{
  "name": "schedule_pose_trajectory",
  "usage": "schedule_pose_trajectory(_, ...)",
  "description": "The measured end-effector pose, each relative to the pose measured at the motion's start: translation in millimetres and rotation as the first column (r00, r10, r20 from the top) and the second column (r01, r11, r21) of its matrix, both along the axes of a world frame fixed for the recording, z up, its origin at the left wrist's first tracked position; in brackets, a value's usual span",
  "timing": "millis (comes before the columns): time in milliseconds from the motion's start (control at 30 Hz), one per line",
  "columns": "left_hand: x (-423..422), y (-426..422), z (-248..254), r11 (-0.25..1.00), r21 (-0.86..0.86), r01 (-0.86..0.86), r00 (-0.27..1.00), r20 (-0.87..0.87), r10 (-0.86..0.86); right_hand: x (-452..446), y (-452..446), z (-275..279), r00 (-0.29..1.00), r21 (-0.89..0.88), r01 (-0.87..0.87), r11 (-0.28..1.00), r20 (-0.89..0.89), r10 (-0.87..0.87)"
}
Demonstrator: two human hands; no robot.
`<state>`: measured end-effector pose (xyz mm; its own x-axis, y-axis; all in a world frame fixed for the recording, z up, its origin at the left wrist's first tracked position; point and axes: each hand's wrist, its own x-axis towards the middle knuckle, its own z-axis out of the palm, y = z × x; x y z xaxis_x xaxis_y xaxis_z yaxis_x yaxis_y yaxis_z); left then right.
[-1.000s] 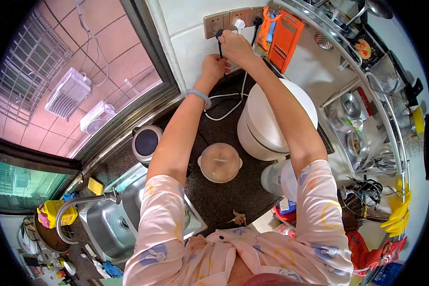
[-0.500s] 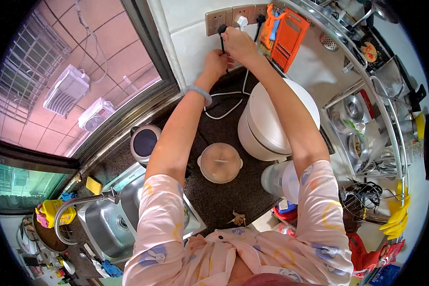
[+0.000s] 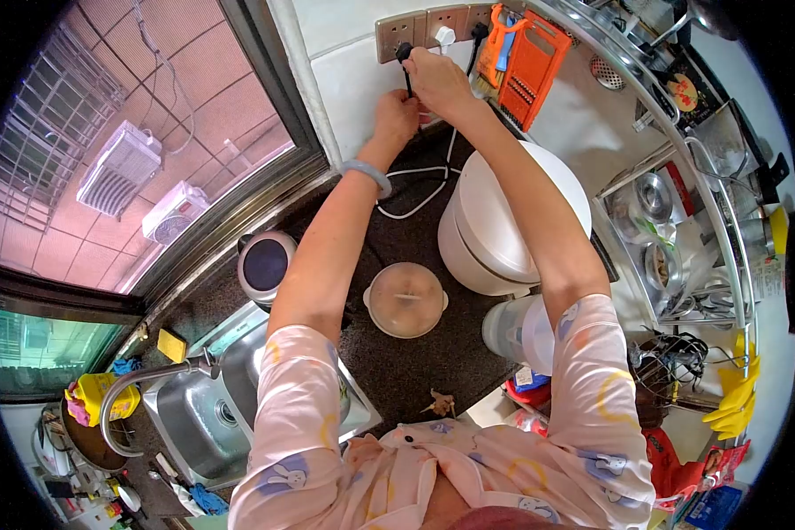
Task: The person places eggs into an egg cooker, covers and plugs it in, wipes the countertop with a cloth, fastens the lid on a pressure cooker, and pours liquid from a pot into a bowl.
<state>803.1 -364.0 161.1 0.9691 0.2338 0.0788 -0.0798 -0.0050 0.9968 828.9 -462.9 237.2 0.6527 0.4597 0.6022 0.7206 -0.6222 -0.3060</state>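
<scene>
Holding a black plug (image 3: 404,51) at the left socket plate (image 3: 388,37), pinched in the fingers of the right hand (image 3: 437,81); cannot tell whether fully seated. Curling the left hand (image 3: 397,117) inward below the plate, seemingly pinching the black cord (image 3: 408,85), at a contact too hidden to confirm. Apparently at the stage of working plug against socket, calling for a grip square to the plate and slack in the cord. Hemmed in by a window frame (image 3: 284,93) left of the plate and by a white plug (image 3: 444,36) just right of it. Leaving open room on the desk (image 3: 397,375) below the plate, past a loop of white cord (image 3: 405,215), between a kettle (image 3: 268,263) and a white lidded appliance (image 3: 484,221), around a lidded container (image 3: 406,302).
</scene>
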Motion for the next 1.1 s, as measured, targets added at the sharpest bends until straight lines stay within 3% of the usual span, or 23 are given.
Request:
schedule_pose_trajectory(100, -0.6, -3.2, -2.8, 0.995, -0.093, -0.017, 0.998, 0.057, 0.022, 1.0, -2.1, 0.2, 1.000, -0.002, -0.017, 1.000, 0.009, 0.017)
schedule_pose_trajectory(167, -10.8, -5.4, 2.8, 0.996, 0.075, -0.056, 0.996, 0.077, 0.051, 2.1, -2.6, -0.8, 0.999, -0.023, 0.011, 1.000, -0.030, -0.011)
schedule_pose_trajectory(300, -18.0, -6.4, 11.5, 0.994, 0.082, -0.067, 0.998, 0.027, 0.065, 6.1, -1.7, -5.1, 1.000, -0.031, 0.018, 0.999, -0.022, -0.019)
schedule_pose_trajectory(400, -28.4, -9.9, 28.7, 0.980, 0.190, -0.059, 0.997, 0.066, 0.047, 3.9, -2.5, -1.4, 0.999, -0.046, 0.039, 0.998, 0.006, -0.039)
schedule_pose_trajectory(500, -20.7, -12.7, 24.8, 0.965, 0.257, -0.053, 0.998, -0.004, 0.056, 3.0, -4.5, 0.4, 0.998, -0.036, 0.050, 0.998, -0.029, -0.051)
schedule_pose_trajectory(567, 9.3, -8.7, -7.5, 0.996, -0.088, -0.016, 1.000, 0.006, 0.017, 5.6, -5.1, -0.1, 0.998, -0.035, 0.051, 0.998, -0.022, -0.052)
schedule_pose_trajectory(900, 1.4, -11.3, 7.5, 0.999, -0.052, -0.016, 0.999, 0.041, 0.018, 14.5, -3.4, -4.4, 0.998, -0.027, 0.039, 0.999, 0.047, -0.038)
schedule_pose_trajectory(967, 5.5, -5.4, 5.2, 0.995, -0.102, 0.024, 0.997, 0.078, -0.016, 17.8, 1.0, -4.8, 0.989, -0.010, -0.060, 0.998, 0.132, 0.061)
schedule_pose_trajectory(1100, 1.2, -0.3, 6.4, 0.999, -0.049, -0.003, 1.000, 0.031, 0.004, 13.6, 11.3, -5.2, 0.991, 0.010, 0.020, 1.000, 0.129, -0.021)
